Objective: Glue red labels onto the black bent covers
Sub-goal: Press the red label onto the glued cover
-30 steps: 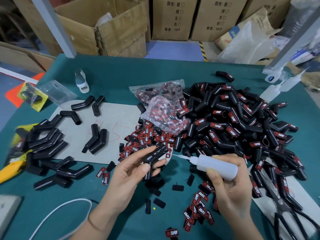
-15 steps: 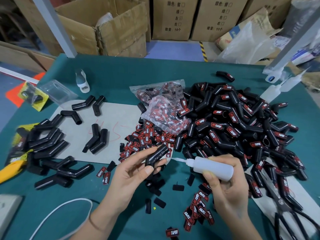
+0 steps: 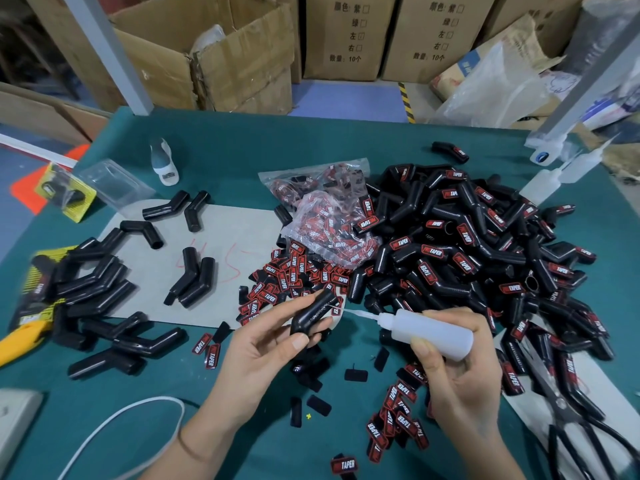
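My left hand grips a plain black bent cover above the green table, thumb under its lower end. My right hand holds a translucent white glue bottle lying sideways, its thin nozzle pointing left at the cover's upper end. Loose red labels lie in a heap just behind the cover, and more lie near my right wrist. A big pile of labelled covers fills the right side. Unlabelled covers lie at the left.
A grey card sheet carries a few plain covers. Plastic bags of labels sit mid-table. Scissors lie at the right front, a yellow knife at the left edge, a white cable in front. Spare bottles stand at the far right.
The left hand has tilted the cover and raised it slightly. The glue bottle has moved left, bringing its nozzle tip up to the cover's end.
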A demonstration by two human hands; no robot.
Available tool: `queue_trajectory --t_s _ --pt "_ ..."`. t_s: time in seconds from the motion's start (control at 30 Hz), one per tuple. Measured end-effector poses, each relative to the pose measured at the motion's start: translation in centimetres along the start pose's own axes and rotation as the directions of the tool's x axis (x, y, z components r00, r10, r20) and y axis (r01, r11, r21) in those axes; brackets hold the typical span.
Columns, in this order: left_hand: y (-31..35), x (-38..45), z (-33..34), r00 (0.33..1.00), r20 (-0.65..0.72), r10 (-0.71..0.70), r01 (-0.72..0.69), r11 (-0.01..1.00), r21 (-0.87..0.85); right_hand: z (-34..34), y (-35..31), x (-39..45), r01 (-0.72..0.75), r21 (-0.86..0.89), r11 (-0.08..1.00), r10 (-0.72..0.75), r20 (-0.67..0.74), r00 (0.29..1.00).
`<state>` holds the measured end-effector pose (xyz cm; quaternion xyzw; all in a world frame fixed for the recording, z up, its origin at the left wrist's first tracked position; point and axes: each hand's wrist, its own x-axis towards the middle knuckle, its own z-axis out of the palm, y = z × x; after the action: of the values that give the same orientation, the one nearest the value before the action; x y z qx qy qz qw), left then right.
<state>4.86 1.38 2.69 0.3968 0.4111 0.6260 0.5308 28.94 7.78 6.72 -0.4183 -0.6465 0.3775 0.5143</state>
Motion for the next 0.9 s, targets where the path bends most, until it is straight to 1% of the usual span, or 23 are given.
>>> queue_trajectory --t_s 0.13,0.23,0.33,0.43,0.5,0.57,0.63,0.7,0.8,0.9 --pt "0.0 0.0 0.1 1.0 -0.018 -0.01 0.01 1.0 -0.014 0.4 -0.3 -0.2 0.021 0.022 1.0 -0.023 0.057 0.998" --pt "0.1 0.0 0.0 1.0 -0.025 -0.004 0.004 1.0 -0.024 0.4 -0.3 0.0 0.017 0.017 1.0 -0.018 0.042 0.999" --pt "0.1 0.1 0.1 0.999 -0.05 -0.011 0.008 0.998 -0.055 0.1 -0.3 0.2 -0.051 0.07 0.996 0.054 -0.045 0.998" --pt "0.3 0.3 0.1 0.992 -0.126 -0.02 0.008 0.996 -0.091 -0.2 0.2 0.3 -0.145 0.149 0.978 0.163 -0.11 0.98" --pt "0.4 0.4 0.1 0.982 -0.19 -0.007 -0.01 0.996 -0.087 -0.1 0.7 0.5 -0.226 0.175 0.958 0.243 -0.08 0.967" --pt "0.4 0.6 -0.1 0.969 -0.248 0.002 -0.018 0.998 -0.063 0.5 1.2 0.6 -0.291 0.172 0.941 0.294 0.006 0.956" --pt "0.4 0.8 -0.2 0.959 -0.284 0.012 -0.02 1.0 -0.023 1.5 1.7 0.3 -0.318 0.078 0.945 0.311 0.092 0.946" --pt "0.2 0.9 -0.6 0.951 -0.309 0.03 -0.028 1.0 0.011 2.5 2.5 -0.3 -0.299 -0.066 0.952 0.305 0.152 0.94" --pt "-0.3 1.1 -1.2 0.94 -0.337 0.059 -0.031 0.995 0.09 3.9 3.6 -0.8 -0.245 -0.243 0.939 0.298 0.212 0.931" --pt "-0.5 1.5 -1.6 0.93 -0.357 0.091 -0.031 0.985 0.17 4.9 4.7 -0.4 -0.232 -0.351 0.907 0.328 0.243 0.913"
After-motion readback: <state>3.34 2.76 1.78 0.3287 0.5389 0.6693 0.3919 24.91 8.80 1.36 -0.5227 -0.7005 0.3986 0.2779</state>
